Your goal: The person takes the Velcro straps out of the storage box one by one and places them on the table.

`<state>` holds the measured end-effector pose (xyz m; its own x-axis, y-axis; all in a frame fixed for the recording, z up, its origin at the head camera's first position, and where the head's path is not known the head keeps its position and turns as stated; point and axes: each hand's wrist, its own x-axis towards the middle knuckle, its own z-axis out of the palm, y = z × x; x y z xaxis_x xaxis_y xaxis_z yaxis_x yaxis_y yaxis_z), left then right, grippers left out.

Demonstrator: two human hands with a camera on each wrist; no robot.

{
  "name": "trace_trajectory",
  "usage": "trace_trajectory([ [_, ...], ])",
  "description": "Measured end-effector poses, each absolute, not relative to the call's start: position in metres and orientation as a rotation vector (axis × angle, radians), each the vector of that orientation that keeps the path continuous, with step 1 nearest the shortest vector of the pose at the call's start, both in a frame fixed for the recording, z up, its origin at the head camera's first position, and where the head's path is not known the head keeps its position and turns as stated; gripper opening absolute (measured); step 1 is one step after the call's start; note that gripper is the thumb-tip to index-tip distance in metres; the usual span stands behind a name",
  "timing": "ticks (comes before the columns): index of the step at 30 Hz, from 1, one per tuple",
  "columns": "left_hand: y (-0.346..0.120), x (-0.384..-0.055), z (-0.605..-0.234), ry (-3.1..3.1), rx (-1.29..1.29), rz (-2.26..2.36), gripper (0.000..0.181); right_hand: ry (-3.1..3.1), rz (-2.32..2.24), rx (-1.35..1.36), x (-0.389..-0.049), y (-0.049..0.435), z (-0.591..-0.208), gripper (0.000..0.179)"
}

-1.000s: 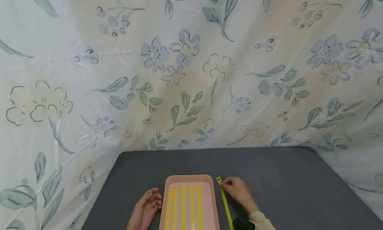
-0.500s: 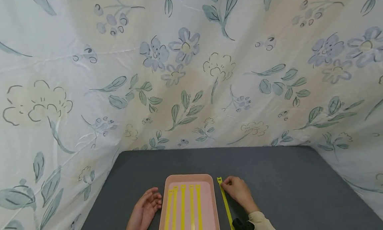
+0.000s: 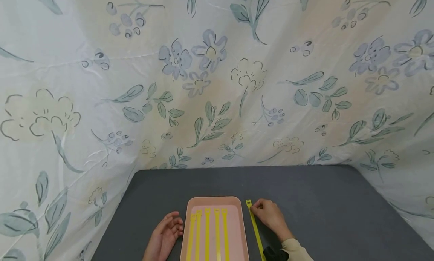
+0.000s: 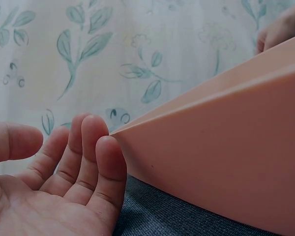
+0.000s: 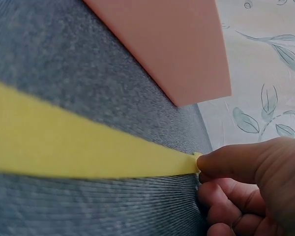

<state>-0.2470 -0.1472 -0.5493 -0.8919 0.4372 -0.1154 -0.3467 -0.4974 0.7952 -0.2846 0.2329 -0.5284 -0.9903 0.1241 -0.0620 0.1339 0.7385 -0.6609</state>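
My right hand [image 3: 270,216] pinches a yellow cable strap [image 3: 256,234] between thumb and forefinger, just below its slotted head. That strap lies lengthwise on the dark table, right of a pink tray [image 3: 238,231] and apart from it. In the right wrist view, the strap [image 5: 88,142] runs away toward the pinching fingertips [image 5: 211,162]. Inside the tray, several similar yellow straps [image 3: 207,234] lie side by side, heads at the far end. My left hand [image 3: 165,232] rests beside the tray's left side, fingers relaxed; in the left wrist view its fingertips [image 4: 109,152] are at the tray's edge.
A dark grey table [image 3: 305,193] extends behind the tray and to both sides. Floral cloth [image 3: 217,83] hangs behind the table and along its sides. A black band [image 3: 275,254] sits on the right wrist by a light sleeve [image 3: 295,249].
The head of the pinched strap has shifted very slightly to the right. Both hands and the tray stay in nearly the same places.
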Motion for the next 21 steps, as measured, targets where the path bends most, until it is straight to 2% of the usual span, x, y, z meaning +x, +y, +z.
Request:
trace_trajectory([
  [15,-0.146,-0.250,-0.548,1.241,0.121,2.395,0.031,2.673,-1.568,0.287,-0.294,0.240,-0.522,0.014],
  [21,-0.147,-0.249,-0.549,1.235,0.128,2.378,0.031,2.561,-1.637,0.322,-0.294,0.240,-0.516,0.022],
])
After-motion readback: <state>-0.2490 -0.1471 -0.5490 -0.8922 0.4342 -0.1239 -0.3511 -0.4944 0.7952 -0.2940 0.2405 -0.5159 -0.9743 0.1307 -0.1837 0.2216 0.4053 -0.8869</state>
